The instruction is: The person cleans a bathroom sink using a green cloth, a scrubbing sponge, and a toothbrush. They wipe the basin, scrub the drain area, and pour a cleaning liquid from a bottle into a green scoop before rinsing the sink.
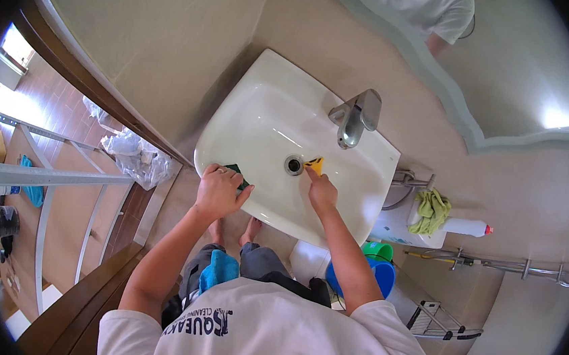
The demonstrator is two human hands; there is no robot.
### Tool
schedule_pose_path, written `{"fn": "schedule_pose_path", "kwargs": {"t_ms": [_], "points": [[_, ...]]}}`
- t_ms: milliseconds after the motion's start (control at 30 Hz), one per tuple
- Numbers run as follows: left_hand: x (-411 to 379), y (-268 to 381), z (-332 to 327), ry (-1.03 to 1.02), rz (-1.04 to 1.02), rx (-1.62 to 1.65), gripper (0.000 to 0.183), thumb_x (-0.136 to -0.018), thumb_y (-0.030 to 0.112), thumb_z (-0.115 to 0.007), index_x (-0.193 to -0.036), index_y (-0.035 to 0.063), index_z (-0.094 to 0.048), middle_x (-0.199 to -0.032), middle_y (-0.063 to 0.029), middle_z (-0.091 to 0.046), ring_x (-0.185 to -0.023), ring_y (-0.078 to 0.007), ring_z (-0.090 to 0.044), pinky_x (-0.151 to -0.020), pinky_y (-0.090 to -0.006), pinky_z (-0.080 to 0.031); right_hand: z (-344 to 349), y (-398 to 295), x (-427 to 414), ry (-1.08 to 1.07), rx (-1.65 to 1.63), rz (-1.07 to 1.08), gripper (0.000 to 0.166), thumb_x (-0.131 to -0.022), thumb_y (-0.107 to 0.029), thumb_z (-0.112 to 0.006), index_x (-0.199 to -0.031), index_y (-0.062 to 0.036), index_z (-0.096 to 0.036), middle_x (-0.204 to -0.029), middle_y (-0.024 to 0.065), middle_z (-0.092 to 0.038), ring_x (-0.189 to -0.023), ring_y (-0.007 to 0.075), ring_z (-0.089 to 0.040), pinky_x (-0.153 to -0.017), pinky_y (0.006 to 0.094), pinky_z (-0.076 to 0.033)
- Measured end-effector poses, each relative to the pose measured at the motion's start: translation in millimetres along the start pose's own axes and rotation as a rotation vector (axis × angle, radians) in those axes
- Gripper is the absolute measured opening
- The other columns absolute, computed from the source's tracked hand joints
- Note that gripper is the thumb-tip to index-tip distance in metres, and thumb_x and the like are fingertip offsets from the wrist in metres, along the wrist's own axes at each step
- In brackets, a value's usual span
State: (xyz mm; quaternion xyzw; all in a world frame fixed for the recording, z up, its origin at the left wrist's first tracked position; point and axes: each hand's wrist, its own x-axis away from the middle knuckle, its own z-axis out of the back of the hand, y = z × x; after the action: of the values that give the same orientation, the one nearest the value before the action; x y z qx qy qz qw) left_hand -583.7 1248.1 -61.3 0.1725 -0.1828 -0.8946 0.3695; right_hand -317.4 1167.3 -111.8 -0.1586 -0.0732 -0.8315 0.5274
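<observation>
Before me is a white ceramic washbasin (pixel 275 111) with a chrome mixer tap (pixel 355 119) on its back ledge. My right hand (pixel 322 191) reaches into the bowl and grips a small yellow and black scraper-like tool (pixel 314 165). The tool's tip is beside the metal drain (pixel 294 165), at its right edge. My left hand (pixel 220 190) rests at the basin's front left rim, over a dark green scouring pad (pixel 236 174). Part of the pad is hidden under the fingers, which hold it against the rim.
Right of the basin, a green cloth (pixel 430 212) and a white bottle with a red cap (pixel 467 227) lie on a white cistern. A blue bucket (pixel 386 280) and a green one (pixel 378 250) stand below. Plastic sheeting (pixel 139 157) lies beyond the doorway. A mirror (pixel 522 71) hangs above.
</observation>
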Motion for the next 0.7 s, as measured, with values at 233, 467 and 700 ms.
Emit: {"fn": "schedule_pose_path", "kwargs": {"t_ms": [233,467,700], "points": [[-1,0,-1,0.024,0.018,0.032,0.029,-0.074,0.033,-0.055,-0.064,0.0054,-0.059,-0.064,-0.0070,-0.059,-0.067,-0.0234,-0.058,-0.077,-0.0339,-0.039,-6,24,-1,0.047,-0.070,0.116,0.048,-0.081,-0.007,-0.038,-0.123,-0.0297,-0.044,-0.085,0.0127,-0.051,-0.074,0.0285,-0.057,-0.066,0.0392,-0.047],[-1,1,-1,0.053,0.007,0.059,0.025,-0.072,0.029,-0.057,-0.063,0.0060,-0.058,-0.064,-0.0070,-0.059,-0.065,-0.0239,-0.058,-0.077,-0.0337,-0.039,6,16,-7,0.023,-0.032,0.092,0.048,-0.079,-0.006,-0.040,-0.121,-0.0295,-0.047,-0.086,0.0128,-0.051,-0.074,0.0288,-0.057,-0.065,0.0385,-0.047],[-2,-1,-5,0.077,0.001,0.050,0.024,-0.072,0.028,-0.057,-0.061,0.0060,-0.057,-0.062,-0.0077,-0.058,-0.064,-0.0236,-0.057,-0.076,-0.0341,-0.039,5,2,0,0.028,0.016,0.030,0.047,-0.081,-0.007,-0.039,-0.121,-0.0297,-0.046,-0.085,0.0140,-0.052,-0.074,0.0297,-0.058,-0.065,0.0401,-0.047]]}}
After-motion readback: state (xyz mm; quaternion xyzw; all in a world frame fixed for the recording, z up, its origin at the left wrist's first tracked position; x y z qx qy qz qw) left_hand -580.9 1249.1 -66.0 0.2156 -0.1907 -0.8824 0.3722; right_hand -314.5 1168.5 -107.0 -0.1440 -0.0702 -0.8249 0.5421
